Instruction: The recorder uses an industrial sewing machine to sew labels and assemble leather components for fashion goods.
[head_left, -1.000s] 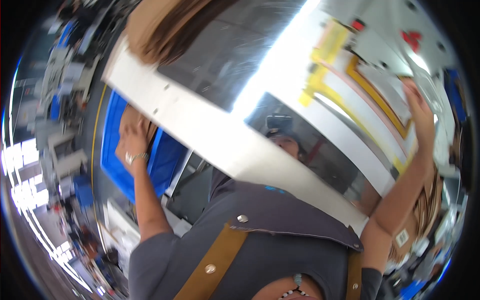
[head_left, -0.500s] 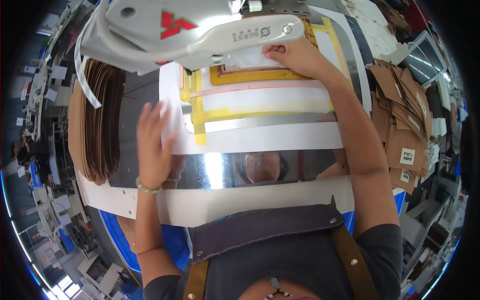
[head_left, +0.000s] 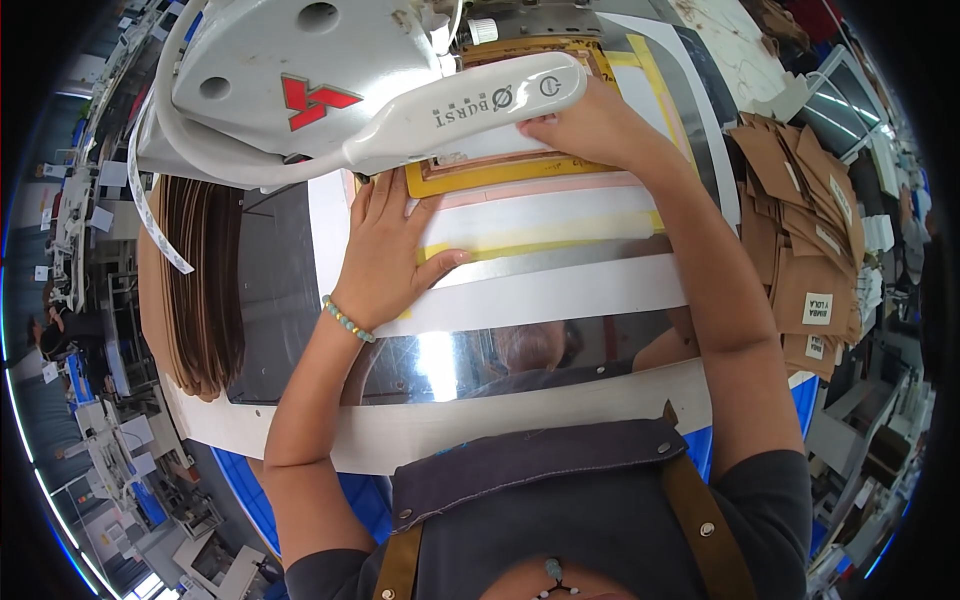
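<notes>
My left hand (head_left: 388,245) lies palm down with its fingers spread. It rests on a white sheet (head_left: 335,235) and its yellow tape strips (head_left: 560,240), with the fingertips at the left edge of a yellow frame (head_left: 515,174). My right hand (head_left: 590,125) is bent over the frame's right part, its fingers curled together above the pale piece (head_left: 490,145) inside. A white lamp head (head_left: 470,105) hides part of those fingers, so what they hold cannot be made out.
The white machine head (head_left: 260,80) with a red emblem stands over the far left. Brown pieces are stacked on the left (head_left: 195,290), and labelled brown pieces (head_left: 800,230) are piled at the right. A shiny metal plate (head_left: 480,350) runs along the near side.
My left hand has moved right and away from me, from above the sheet's left edge onto the taped sheet beside the yellow frame. The right hand stays over the frame's right part.
</notes>
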